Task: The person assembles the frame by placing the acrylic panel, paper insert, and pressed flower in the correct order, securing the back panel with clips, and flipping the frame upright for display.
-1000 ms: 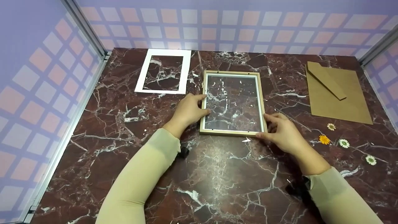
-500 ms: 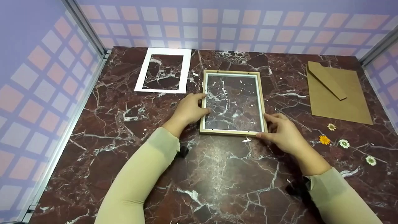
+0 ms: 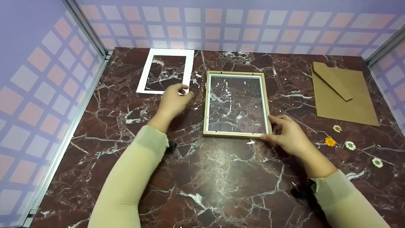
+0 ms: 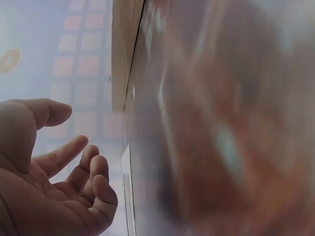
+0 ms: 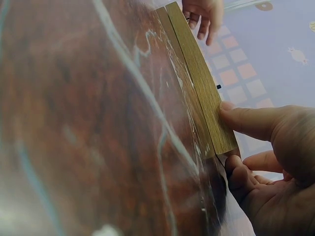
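A wooden picture frame (image 3: 268,110) with a clear pane lies flat on the marbled table. My right hand (image 3: 289,134) grips its near right corner; in the right wrist view the thumb (image 5: 246,120) presses the wooden edge, with the other fingers beside the corner. My left hand (image 3: 173,99) hovers at the near right corner of a white rectangular mat (image 3: 144,77), which has a cut-out window. In the left wrist view its fingers (image 4: 66,155) are loosely bent and apart from the mat, holding nothing.
A brown paper envelope (image 3: 345,107) with a raised flap lies at the far right. Several flowers, one orange (image 3: 330,141) and others white, lie nearer on the right. Patterned walls (image 3: 234,19) edge the table at the back and sides.
My left hand has let go of the picture frame's left side and moved left to the white mat. The right hand keeps its grip on the frame, which stays in place.
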### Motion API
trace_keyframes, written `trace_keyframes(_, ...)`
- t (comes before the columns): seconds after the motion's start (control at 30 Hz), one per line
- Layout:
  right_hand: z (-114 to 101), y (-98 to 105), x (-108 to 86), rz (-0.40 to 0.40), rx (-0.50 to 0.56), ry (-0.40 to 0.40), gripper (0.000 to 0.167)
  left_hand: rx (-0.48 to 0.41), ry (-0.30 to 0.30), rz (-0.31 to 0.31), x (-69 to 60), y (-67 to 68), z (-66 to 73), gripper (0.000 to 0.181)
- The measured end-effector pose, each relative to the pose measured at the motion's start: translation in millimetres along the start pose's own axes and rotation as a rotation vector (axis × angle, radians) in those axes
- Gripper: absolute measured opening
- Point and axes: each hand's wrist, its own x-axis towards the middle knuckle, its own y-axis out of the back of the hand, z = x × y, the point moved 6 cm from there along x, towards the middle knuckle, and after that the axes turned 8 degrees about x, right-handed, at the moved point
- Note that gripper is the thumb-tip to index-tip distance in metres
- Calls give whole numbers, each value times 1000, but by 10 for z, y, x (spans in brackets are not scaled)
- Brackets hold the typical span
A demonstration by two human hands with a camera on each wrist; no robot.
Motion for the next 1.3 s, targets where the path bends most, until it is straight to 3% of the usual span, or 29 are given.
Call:
trace_keyframes(0.23, 1, 1, 2, 3, 1, 1, 89, -27, 32, 109, 75, 350, -236, 46)
trace_keyframes(0.63, -3, -7, 7, 3, -2, 7, 89, -68, 188, 263, 242, 902, -757, 45)
trace_keyframes(0.67, -3, -6, 9, 4, -4, 10, 89, -96, 199, 265, 331, 930, -899, 45)
trace_keyframes(0.8, 4, -16, 18, 3, -2, 12, 89, -75, 268, 283, 417, 1029, -1083, 49)
trace_keyframes(0.87, -7, -10, 35, -1, -16, 2, 89, -44, 297, 273, 477, 1063, -1158, 52)
trace_keyframes(0.9, -18, -10, 49, -7, -23, -3, 90, 2, 319, 272, 439, 1084, -1108, 55)
trace_keyframes(1.1, -102, -23, 213, -52, -54, -25, 91, 87, 429, 234, 671, 1137, -1517, 69)
trace_keyframes(1.17, -115, -25, 260, -63, -57, -36, 90, 98, 444, 227, 657, 1147, -1507, 70)
trace_keyframes(1.3, -111, -13, 315, -65, -56, -49, 89, 136, 431, 227, 575, 1154, -1331, 65)
